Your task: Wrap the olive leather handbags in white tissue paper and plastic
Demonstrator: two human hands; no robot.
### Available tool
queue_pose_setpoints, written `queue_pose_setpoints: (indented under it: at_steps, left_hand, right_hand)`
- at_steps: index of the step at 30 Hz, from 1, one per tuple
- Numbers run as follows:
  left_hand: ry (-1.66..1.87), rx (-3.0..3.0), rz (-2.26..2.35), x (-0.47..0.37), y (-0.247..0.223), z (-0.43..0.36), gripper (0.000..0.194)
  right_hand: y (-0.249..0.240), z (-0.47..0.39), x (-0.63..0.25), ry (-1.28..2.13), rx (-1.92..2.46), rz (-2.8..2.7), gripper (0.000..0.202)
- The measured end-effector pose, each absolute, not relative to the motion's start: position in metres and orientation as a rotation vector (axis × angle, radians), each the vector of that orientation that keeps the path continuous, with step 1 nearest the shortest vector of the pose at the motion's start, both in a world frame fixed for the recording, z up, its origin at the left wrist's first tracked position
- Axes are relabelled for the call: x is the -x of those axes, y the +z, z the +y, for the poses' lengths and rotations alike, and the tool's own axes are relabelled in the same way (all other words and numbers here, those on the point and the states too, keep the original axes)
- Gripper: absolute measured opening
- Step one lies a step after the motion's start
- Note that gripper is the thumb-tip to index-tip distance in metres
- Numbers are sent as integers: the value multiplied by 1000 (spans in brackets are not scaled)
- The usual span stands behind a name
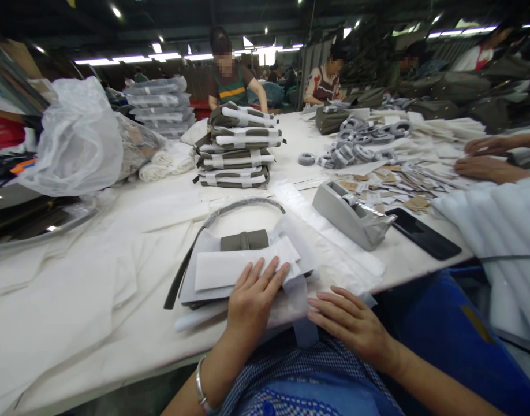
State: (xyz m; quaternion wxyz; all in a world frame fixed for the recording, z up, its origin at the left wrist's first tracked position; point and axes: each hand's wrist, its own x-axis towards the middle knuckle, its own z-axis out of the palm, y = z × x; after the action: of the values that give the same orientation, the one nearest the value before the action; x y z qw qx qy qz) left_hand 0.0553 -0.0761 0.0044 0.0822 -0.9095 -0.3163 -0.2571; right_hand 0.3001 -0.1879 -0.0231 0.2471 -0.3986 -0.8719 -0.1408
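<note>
Head view: the left hand (254, 300) rests palm down, fingers loosely extended, on the near right part of a white pad (230, 270); it presses flat and is clenched on nothing. The pad lies across an olive bag (244, 240) set in pale wrapping on the table (130, 346). The bag's long axis runs left to right, its right end angled a little away from the person, and most of it lies ahead and to the left of the left fingers, so the left hand is nearer. The right hand (351, 323) is released, fingers extended, off the bag's near right corner and just beside a translucent strip (297, 294) that drops over the table edge. A wrapped handle (247, 201) arches from the bag's far side, and a dark strap (174, 286) slants along its left end.

To the right, a blue bin (438, 341) sits below the table edge; its contents cannot be told. A clear sack (139, 147) at far left holds things too blurred to name, beside a puffed translucent bag (77, 141). A grey tape dispenser (340, 211) and 1 black phone (423, 234) lie on the right; 4 wrapped bags (243, 157) are stacked beyond the olive bag
</note>
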Motion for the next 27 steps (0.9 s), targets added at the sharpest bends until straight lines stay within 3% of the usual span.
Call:
queue_pose_setpoints:
  at_steps: [8,13,18,20,24,27]
  left_hand:
    - [-721,2694,-933,-55,6,-76,54]
    - [-712,2663,-935,-55,6,-76,53]
    - [-728,2657,-941,-56,5,-78,54]
    - [-734,2658,-947,-56,6,-79,53]
    - [-728,2685,-942,-55,8,-78,52]
    - [-730,2710,-948,-55,7,-78,52]
  right_hand:
    - [2,-173,-272,-105,1134,-1712,34]
    - [25,-151,-269,-137,1304,-1904,37]
    - [7,-157,-259,-263,1559,-1862,40]
    - [1,-162,-255,-96,1590,-1767,33]
    - [-1,-167,-244,556,1539,-1479,22]
    - [-3,-168,-238,706,1556,-1371,24]
